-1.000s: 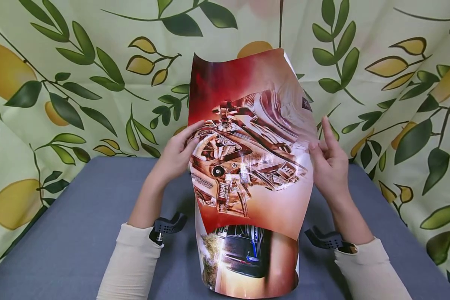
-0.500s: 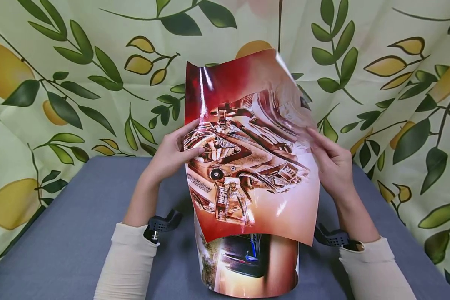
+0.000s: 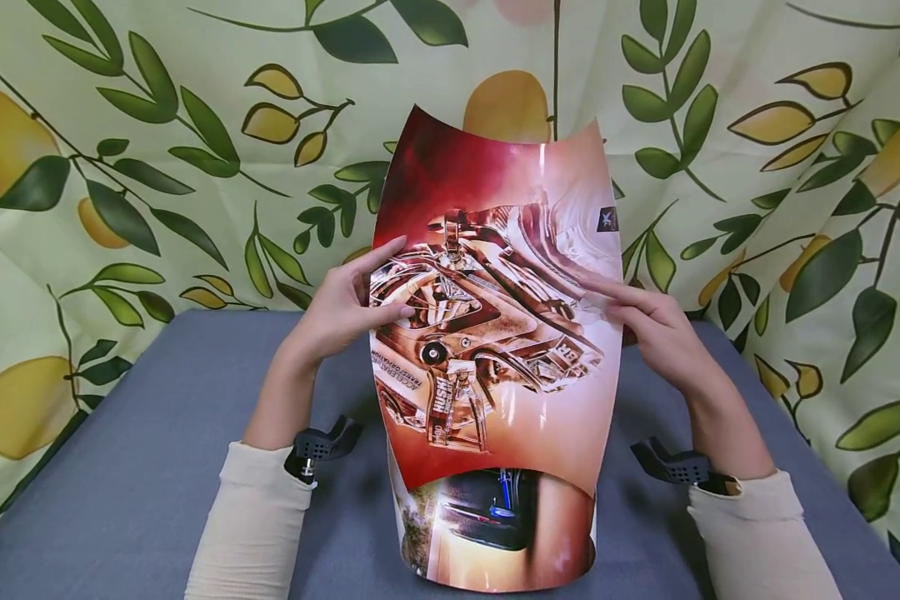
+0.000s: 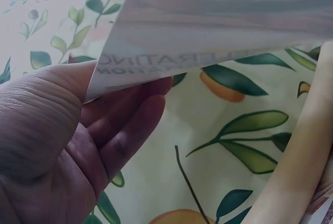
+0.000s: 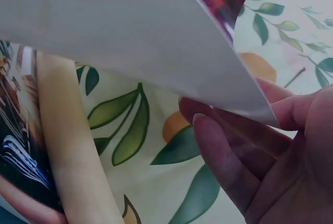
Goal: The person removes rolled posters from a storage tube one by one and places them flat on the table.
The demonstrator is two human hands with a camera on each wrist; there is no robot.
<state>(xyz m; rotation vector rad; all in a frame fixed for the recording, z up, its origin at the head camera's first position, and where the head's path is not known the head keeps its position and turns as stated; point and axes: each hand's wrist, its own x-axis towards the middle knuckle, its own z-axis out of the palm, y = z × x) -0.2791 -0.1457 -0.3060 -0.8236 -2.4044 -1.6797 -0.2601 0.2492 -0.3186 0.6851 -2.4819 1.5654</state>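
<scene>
My two hands hold up a glossy poster (image 3: 495,333) printed with a red and copper motorcycle, its long sides bowed. My left hand (image 3: 341,304) pinches the left edge, thumb and index finger on the printed face. In the left wrist view, the other fingers (image 4: 135,130) of that hand lie behind the sheet. At the right edge, my right hand (image 3: 652,329) grips the poster between fingers and thumb. The right wrist view shows its plain pale back (image 5: 125,41). Below and partly hidden, a second glossy poster (image 3: 487,558) with a dark vehicle picture stands curled on the table.
A grey-blue cloth covers the table (image 3: 195,433). Behind it hangs a curtain (image 3: 217,50) printed with leaves and yellow fruit, also running along both sides. Dark wrist mounts (image 3: 326,437) sit at the cuffs of the cream sleeves.
The right hand has shifted its hold on the right edge and brought its fingertips onto the face. The poster's top right corner has come forward, and the sheet hangs straighter.
</scene>
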